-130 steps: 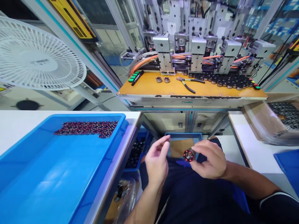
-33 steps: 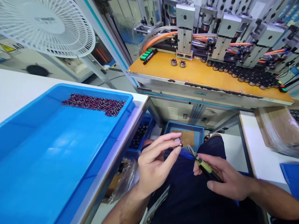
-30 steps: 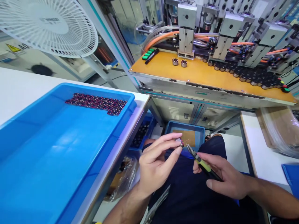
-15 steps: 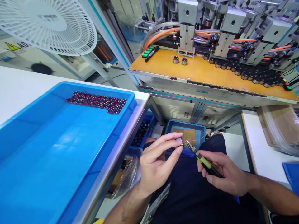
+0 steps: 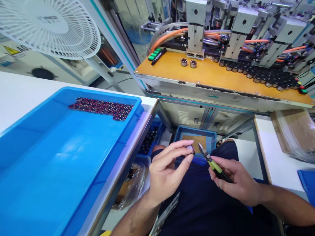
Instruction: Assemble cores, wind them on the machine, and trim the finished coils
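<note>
Between the thumb and fingers of my left hand (image 5: 167,170) is a small round motor stator (image 5: 191,149), mostly covered by the fingertips. Thin reddish wires (image 5: 208,141) trail from it to the right. My right hand (image 5: 236,180) is wrapped round a pair of cutting pliers (image 5: 214,165) with green and black handles. The plier tips point up and left, a short gap away from the stator. Whether the jaws are fully closed is hard to make out.
To the left, a blue tray (image 5: 81,183) on a white table holds rows of small wound parts (image 5: 100,107). A lower blue bin (image 5: 177,131) stands beyond my hands. Ahead, a machine's orange bench (image 5: 162,70) carries a marker (image 5: 158,56) and several metal-cased parts. A fan (image 5: 51,29) is upper left.
The pliers have tilted more upright, and their tips have drawn slightly away from the stator. The wires have shifted upward. My left hand has moved very little.
</note>
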The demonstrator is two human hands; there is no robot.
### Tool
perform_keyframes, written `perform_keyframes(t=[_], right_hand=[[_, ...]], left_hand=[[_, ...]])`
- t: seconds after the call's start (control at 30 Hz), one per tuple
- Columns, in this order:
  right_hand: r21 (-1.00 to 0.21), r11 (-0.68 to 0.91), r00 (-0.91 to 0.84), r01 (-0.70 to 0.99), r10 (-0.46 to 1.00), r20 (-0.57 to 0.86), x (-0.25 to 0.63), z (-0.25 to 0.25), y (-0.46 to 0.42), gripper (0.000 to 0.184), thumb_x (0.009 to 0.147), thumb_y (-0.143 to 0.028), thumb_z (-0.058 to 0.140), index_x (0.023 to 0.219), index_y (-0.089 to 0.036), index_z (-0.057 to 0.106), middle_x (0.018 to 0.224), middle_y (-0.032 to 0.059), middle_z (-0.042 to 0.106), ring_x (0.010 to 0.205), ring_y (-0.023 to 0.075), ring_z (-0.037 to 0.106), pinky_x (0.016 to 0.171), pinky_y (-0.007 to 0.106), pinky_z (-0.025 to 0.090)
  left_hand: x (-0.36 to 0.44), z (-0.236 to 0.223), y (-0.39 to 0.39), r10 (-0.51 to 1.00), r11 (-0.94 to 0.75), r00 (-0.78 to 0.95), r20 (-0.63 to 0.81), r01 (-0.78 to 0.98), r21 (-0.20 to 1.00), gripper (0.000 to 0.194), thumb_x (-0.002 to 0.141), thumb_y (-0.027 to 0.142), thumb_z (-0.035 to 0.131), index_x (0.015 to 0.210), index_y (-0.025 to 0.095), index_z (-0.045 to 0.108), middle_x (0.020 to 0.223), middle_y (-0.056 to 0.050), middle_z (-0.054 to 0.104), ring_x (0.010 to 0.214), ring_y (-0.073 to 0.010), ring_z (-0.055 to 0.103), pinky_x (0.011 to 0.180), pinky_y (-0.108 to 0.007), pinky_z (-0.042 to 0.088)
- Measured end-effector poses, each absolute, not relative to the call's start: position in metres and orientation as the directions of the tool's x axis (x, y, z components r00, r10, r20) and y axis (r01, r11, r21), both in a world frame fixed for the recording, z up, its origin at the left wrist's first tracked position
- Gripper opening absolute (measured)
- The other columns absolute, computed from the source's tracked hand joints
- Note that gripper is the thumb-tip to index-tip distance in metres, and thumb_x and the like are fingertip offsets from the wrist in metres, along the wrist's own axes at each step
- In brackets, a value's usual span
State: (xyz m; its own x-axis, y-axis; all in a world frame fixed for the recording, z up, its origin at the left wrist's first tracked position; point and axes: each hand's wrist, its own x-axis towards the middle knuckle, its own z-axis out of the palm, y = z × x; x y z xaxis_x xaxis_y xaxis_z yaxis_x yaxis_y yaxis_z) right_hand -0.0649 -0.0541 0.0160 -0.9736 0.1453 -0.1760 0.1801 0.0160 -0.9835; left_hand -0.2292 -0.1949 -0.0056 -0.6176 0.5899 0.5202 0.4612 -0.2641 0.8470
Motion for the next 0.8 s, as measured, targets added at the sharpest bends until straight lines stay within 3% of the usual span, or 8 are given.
perform_keyframes(t=[0.13, 0.33, 0.57, 0.8], right_hand=[[-0.989, -0.080, -0.979, 0.128, 0.150, -0.138, -0.062, 0.011, -0.052, 0.047, 0.087, -0.015, 0.055, 0.133, -0.023, 0.047, 0.096, 0.0036, 0.055, 0.080, 0.0104, 0.052, 0.078, 0.029, 0.048], [-0.982, -0.141, -0.981, 0.127, 0.126, -0.145, -0.052, 0.004, -0.045, 0.054, 0.089, -0.012, 0.055, 0.139, -0.030, 0.044, 0.104, 0.0041, 0.056, 0.087, 0.0103, 0.055, 0.086, 0.031, 0.049], [-0.988, -0.123, -0.987, 0.089, 0.120, -0.104, -0.041, 0.013, -0.045, 0.062, 0.088, -0.006, 0.053, 0.141, -0.036, 0.041, 0.106, 0.0025, 0.056, 0.090, 0.0095, 0.055, 0.087, 0.030, 0.049], [-0.996, -0.073, -0.995, 0.044, 0.090, -0.051, -0.037, 0.021, -0.051, 0.074, 0.086, 0.001, 0.049, 0.141, -0.046, 0.037, 0.107, 0.0004, 0.054, 0.090, 0.0081, 0.054, 0.086, 0.027, 0.049]], left_hand=[[-0.233, -0.008, -0.197, 0.565, -0.310, -0.528, 0.634, 0.576, 0.756, 0.026, 0.078, -0.002, 0.067, 0.095, 0.018, 0.068, 0.116, -0.009, 0.065, 0.089, -0.0155, 0.070, 0.078, -0.029, 0.062], [-0.238, -0.018, -0.202, 0.469, -0.373, -0.484, 0.739, 0.650, 0.663, 0.071, 0.066, -0.008, 0.075, 0.125, 0.025, 0.054, 0.118, -0.006, 0.060, 0.093, -0.0190, 0.071, 0.075, -0.033, 0.065], [-0.235, -0.010, -0.200, 0.464, -0.174, -0.371, 0.805, 0.853, 0.493, 0.049, 0.068, -0.001, 0.077, 0.112, 0.018, 0.065, 0.109, -0.006, 0.068, 0.091, -0.0173, 0.071, 0.080, -0.029, 0.062], [-0.230, -0.005, -0.202, 0.461, -0.101, -0.364, 0.809, 0.884, 0.456, 0.043, 0.068, -0.001, 0.078, 0.106, 0.013, 0.065, 0.108, -0.009, 0.069, 0.093, -0.0176, 0.071, 0.082, -0.029, 0.062]])
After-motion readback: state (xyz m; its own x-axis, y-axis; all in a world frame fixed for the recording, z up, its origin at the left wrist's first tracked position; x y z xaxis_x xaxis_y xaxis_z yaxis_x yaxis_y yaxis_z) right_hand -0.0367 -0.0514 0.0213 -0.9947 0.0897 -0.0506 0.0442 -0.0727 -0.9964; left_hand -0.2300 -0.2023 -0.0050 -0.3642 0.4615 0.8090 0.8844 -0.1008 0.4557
